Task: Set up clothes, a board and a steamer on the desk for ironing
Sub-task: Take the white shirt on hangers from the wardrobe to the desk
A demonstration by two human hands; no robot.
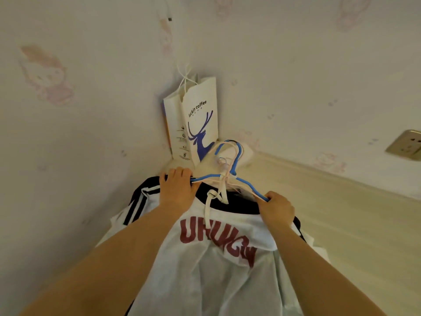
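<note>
A white T-shirt (205, 270) with red lettering, a black collar and black shoulder stripes lies on the cream desk (341, 224). It hangs on a blue hanger (248, 185), with a pale pink hanger bundled against it. My left hand (176, 190) grips the left end of the hangers at the shirt's shoulder. My right hand (276, 208) grips the right end of the blue hanger. The hanger hooks point toward the desk's far corner. A white strap with a knot dangles over the collar. No board or steamer is in view.
A white paper coffee bag (196, 124) with a blue deer stands in the corner where the two papered walls meet. A small white object (247, 153) lies behind the hanger hooks. A wall socket (407, 144) sits at the right edge.
</note>
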